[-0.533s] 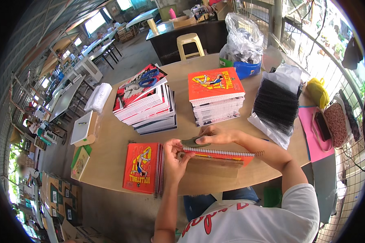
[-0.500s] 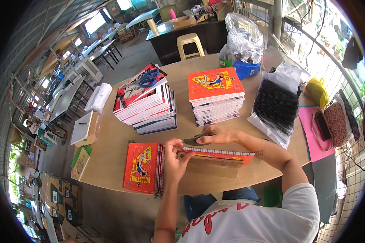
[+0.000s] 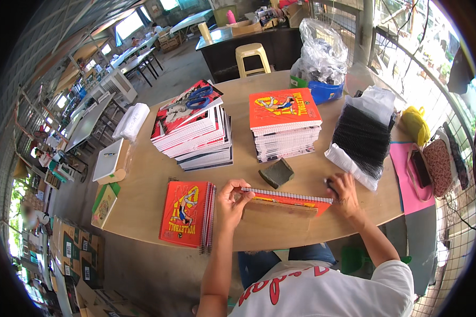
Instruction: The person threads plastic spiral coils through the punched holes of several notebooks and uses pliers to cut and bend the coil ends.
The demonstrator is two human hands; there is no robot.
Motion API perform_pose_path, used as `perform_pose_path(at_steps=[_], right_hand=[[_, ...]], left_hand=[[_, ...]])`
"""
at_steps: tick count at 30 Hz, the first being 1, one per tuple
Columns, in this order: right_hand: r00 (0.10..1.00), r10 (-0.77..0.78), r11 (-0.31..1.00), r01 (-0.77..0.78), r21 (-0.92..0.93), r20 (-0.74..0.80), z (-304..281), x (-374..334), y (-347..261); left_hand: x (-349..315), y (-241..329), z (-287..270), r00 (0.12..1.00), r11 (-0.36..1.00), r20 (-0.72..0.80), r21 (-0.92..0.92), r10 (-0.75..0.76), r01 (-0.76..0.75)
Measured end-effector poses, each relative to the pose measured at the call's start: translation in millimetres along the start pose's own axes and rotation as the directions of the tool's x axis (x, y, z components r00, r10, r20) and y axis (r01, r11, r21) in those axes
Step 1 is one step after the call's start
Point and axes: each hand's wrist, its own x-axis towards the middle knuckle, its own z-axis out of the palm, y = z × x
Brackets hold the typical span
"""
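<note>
My left hand (image 3: 232,205) is closed, its thumb and fingers pinching the left end of an orange notebook (image 3: 322,204). The notebook stands on its edge with its punched spine up, leaning at a wooden strip (image 3: 280,208). A wire coil runs along the spine, its loose end sticking out at the right. Beside that end, my right hand (image 3: 346,193) is curled over a small dark object at the table, too covered to name. A dark green-grey block (image 3: 277,173) lies on the table beyond the notebook.
Finished-looking spiral notebooks (image 3: 185,214) lie at the left. Behind are an orange-topped stack (image 3: 285,124) and a taller stack (image 3: 195,132) with blue scissors (image 3: 199,98) on top. Black coils (image 3: 357,140) on white wrap, a yellow bundle (image 3: 415,125) and a patterned pouch (image 3: 439,165) are at the right.
My right hand has let go of the green-grey block, which now lies on the table, and has moved right to the coil's loose end. My left hand still pinches the notebook.
</note>
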Motion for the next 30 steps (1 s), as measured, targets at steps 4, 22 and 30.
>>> perform_pose_path(at_steps=[4, 22, 30], right_hand=[[0.973, 0.028, 0.879, 0.085, 0.47, -0.229, -88.7, 90.8, -44.7], [0.209, -0.954, 0.13, 0.936, -0.328, 0.217, -81.7, 197.9, -201.0], [0.792, -0.504, 0.859, 0.501, 0.106, 0.343, -82.1, 174.1, -171.7]], left_hand=[[-2.0, -1.3, -4.4, 1.0, 0.999, 0.0, -0.046, -0.012, 0.012], [8.6, -0.1, -0.1, 0.999, 0.999, -0.049, -0.049, -0.011, 0.009], [0.7, 8.2, 15.0, 0.983, 0.998, -0.179, 0.06, 0.046, -0.036]])
